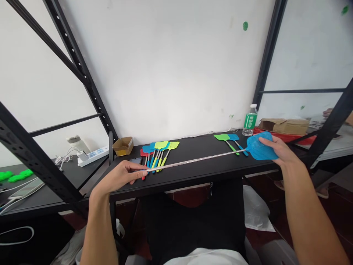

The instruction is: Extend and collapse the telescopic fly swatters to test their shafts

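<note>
Above a black shelf (195, 147) set against a white wall (179, 73), a blue telescopic fly swatter (197, 160) extends from the left hand (124, 174), which pinches its handle end, toward 3 o'clock, where the right hand (280, 150) grasps its perforated head (257, 149).

The person wears a white top (205, 257), its softly creased lower part showing at the bottom edge, and plain black trousers (193, 228) of a dark, matte-looking fabric. The left forearm (100, 228) and right forearm (311, 213) are bare and slender, as are the left hand (125, 173) and right hand (280, 149).
</note>
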Demonstrator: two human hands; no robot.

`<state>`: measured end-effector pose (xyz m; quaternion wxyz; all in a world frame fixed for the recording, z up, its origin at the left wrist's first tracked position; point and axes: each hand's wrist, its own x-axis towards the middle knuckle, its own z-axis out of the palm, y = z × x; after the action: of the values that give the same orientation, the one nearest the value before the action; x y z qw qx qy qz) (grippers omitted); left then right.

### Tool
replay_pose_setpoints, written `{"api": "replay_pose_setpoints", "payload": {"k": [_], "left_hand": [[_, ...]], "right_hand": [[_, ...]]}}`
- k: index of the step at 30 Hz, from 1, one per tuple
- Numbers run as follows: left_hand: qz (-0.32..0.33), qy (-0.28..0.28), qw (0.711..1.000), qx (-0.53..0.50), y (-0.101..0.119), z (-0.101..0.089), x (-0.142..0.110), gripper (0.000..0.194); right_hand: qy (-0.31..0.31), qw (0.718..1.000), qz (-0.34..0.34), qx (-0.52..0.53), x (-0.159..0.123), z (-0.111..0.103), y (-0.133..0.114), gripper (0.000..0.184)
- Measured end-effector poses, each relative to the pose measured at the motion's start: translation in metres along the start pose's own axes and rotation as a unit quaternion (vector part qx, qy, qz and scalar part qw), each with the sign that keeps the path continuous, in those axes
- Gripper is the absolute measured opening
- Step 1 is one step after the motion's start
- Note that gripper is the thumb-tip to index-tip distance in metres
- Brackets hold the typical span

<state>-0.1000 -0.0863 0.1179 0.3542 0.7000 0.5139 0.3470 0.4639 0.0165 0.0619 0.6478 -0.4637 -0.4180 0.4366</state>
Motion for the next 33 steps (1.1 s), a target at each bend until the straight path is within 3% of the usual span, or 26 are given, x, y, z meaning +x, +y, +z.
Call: {"api": "replay_pose_setpoints", "payload": {"k": [3,8,14,21,27,33], "left_hand": [[0.004,-0.002,0.998,-0.055,0.0,0.001,0.001,0.011],[-0.013,0.004,0.999,-0.031,0.003,0.002,0.0,0.007],[-0.003,0.018,0.997,-0.074,0.008,0.004,-0.001,0.008],[-0.003,-0.009,1.0,-0.007,0.01,0.012,0.003,0.008],[-0.005,0.008,0.999,-0.033,0.005,0.008,0.001,0.009],[0.007,0.022,0.999,0.046,0.007,0.009,0.0,0.016]], "right_hand": [[-0.008,1.0,-0.002,-0.002,0.001,0.0,0.001,0.011],[-0.009,1.0,0.006,0.001,0.001,0.002,0.0,0.013],[-0.011,1.0,-0.01,0.011,0.0,0.001,0.002,0.013],[-0.043,0.999,-0.011,0.017,0.002,0.014,0.007,0.021],[-0.06,0.998,-0.01,0.015,0.0,0.021,0.006,0.029],[-0.061,0.998,-0.02,0.021,0.003,0.02,0.009,0.029]]}}
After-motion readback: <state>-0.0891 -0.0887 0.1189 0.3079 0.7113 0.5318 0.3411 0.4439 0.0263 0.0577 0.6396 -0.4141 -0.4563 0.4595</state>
